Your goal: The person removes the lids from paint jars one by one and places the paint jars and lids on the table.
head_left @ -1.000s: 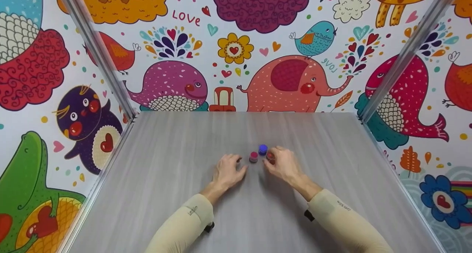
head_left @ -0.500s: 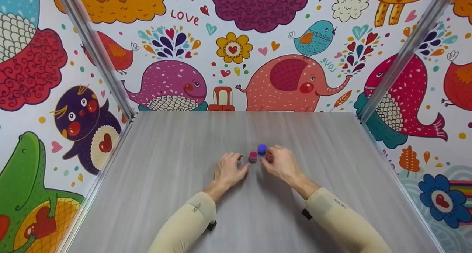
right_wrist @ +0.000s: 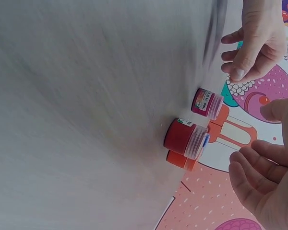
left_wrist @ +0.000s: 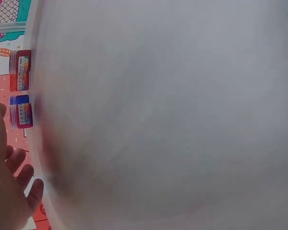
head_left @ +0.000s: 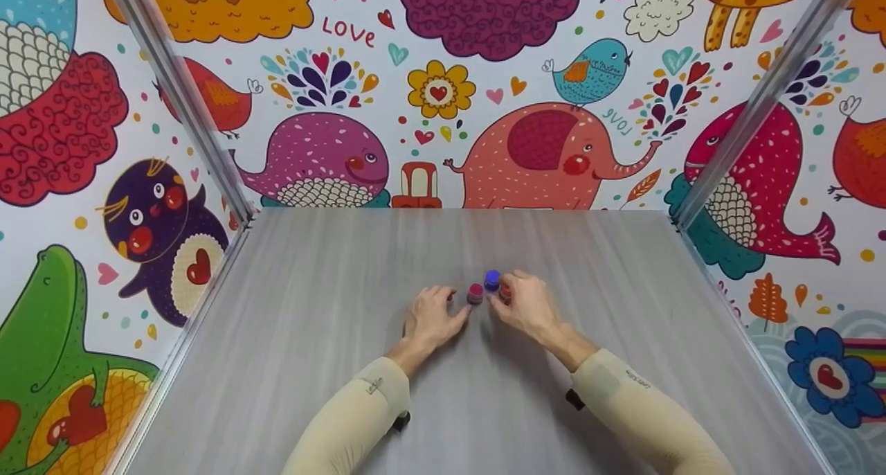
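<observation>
Several small paint jars with clear lids stand close together near the table's middle. The magenta jar (head_left: 475,293) is nearest my left hand (head_left: 432,319), whose thumb and fingers are spread beside it without gripping. Behind it is the blue jar (head_left: 492,280), only a sliver of it showing in the right wrist view. My right hand (head_left: 529,309) curves loosely around the right side of the group, partly covering the red jar (right_wrist: 182,136) and orange jar (right_wrist: 180,159) in the head view. In the right wrist view its relaxed fingers (right_wrist: 252,184) stand apart from the jars.
A grey wood-grain table (head_left: 332,267) lies under both hands. Printed panels (head_left: 436,136) with cartoon animals wall it in at the back and sides, with metal posts (head_left: 180,101) at the corners. Both forearms wear light sleeves (head_left: 356,413) with dark wrist cameras (head_left: 401,421).
Over the last second, my left hand has shifted slightly right, closer to the magenta jar. My right hand has edged a little left. The jars keep their arrangement.
</observation>
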Tool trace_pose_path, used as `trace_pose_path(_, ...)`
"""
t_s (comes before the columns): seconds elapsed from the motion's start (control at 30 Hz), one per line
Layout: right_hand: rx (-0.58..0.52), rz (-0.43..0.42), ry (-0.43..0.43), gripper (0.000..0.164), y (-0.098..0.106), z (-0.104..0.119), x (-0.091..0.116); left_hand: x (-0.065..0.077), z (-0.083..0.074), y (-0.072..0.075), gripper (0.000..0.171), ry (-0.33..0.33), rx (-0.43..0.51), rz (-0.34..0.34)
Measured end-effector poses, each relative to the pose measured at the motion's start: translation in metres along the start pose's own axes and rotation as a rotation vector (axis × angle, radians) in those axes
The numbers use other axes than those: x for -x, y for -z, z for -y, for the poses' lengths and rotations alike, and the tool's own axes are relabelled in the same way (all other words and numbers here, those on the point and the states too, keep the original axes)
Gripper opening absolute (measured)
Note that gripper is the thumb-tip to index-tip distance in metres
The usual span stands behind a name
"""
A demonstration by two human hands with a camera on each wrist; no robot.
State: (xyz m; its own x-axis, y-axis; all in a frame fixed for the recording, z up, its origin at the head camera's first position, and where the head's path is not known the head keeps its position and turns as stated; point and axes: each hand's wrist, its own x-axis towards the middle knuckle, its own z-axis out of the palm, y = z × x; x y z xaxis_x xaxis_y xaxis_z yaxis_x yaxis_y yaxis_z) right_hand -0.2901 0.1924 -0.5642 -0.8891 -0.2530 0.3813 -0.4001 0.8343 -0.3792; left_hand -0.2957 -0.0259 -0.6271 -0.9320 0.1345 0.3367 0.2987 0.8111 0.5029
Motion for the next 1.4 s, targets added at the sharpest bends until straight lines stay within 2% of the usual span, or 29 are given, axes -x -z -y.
trace_pose_path(0.13,-0.005,0.004,-0.004,0.032,-0.001,0.0,-0.001,-0.001,-0.001,-0.001,0.044,0.04,0.006,0.023)
trace_pose_path(0.33,-0.007,0.009,0.0,0.034,-0.003,0.0,-0.005,-0.003,-0.003,-0.003,0.045,0.063,0.002,0.031)
trace_pose_path(0.6,0.005,-0.013,0.046,0.027,-0.006,-0.001,-0.005,-0.005,-0.004,-0.01,0.047,0.031,0.007,0.029)
trace_pose_path(0.73,0.011,-0.022,0.052,0.025,-0.008,-0.002,-0.005,-0.005,-0.005,-0.012,0.045,0.028,-0.008,0.039)
trace_pose_path(0.9,0.02,-0.042,0.054,0.023,-0.01,-0.002,-0.008,-0.006,-0.006,-0.015,0.045,0.037,-0.016,0.013)
trace_pose_path(1.1,0.004,-0.028,0.034,0.026,-0.011,0.0,-0.009,-0.009,-0.008,-0.016,0.049,0.104,0.013,0.025)
trace_pose_path(1.4,0.011,-0.032,-0.017,0.025,-0.016,0.006,-0.013,-0.014,-0.005,-0.019,0.047,0.092,0.026,0.029)
